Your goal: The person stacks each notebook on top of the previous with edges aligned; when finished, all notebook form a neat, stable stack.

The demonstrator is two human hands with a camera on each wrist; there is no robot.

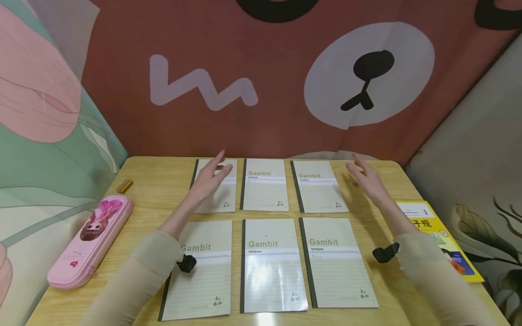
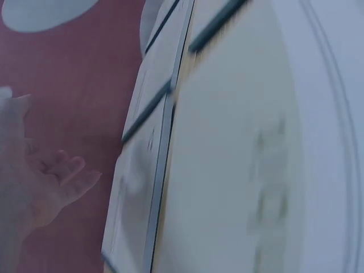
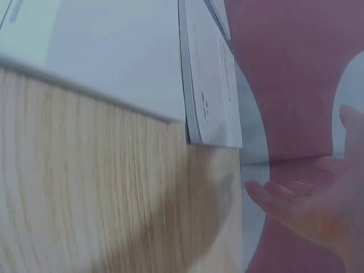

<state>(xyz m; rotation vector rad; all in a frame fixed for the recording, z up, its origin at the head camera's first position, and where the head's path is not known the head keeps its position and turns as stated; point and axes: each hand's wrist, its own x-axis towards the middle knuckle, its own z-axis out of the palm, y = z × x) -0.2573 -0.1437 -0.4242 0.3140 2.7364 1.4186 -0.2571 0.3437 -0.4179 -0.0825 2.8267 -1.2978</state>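
1. In the head view, six notebooks are being shown laid out in two rows of three on a wooden table (image 1: pixel 163 181). The left hand (image 1: pixel 210 179) is being held with fingers straight and relaxed over the far left notebook (image 1: pixel 218 199), in the upper middle of the frame; nothing is being gripped, and whether the cover is being touched cannot be told. The right hand (image 1: pixel 367 181) is being held open too, palm turned inward, over bare table just right of the far right notebook (image 1: pixel 320 186), with nothing in it. The far middle notebook (image 1: pixel 265 184) is lying between the two hands. A pink pencil case (image 1: pixel 91 240) is being seen at the lower left, a small brown object (image 1: pixel 124 185) above it, and a yellow book (image 1: pixel 438 235) at the right edge.

2. In the left wrist view, which is blurred, the left hand (image 2: pixel 40 187) is being shown at the lower left with fingers loosely spread and empty, apart from the notebook edges (image 2: pixel 153 170) running down the middle.

3. In the right wrist view, the right hand (image 3: pixel 310 207) is being seen at the lower right, open and holding nothing, beside a notebook corner (image 3: pixel 213 108) at the upper middle.

4. A risk is being judged here: the notebooks are lying close together, nearly edge to edge, so a neighbour could be nudged out of line if one is slid by flat fingers. The thin, glossy covers could also slip from a loose pinch.
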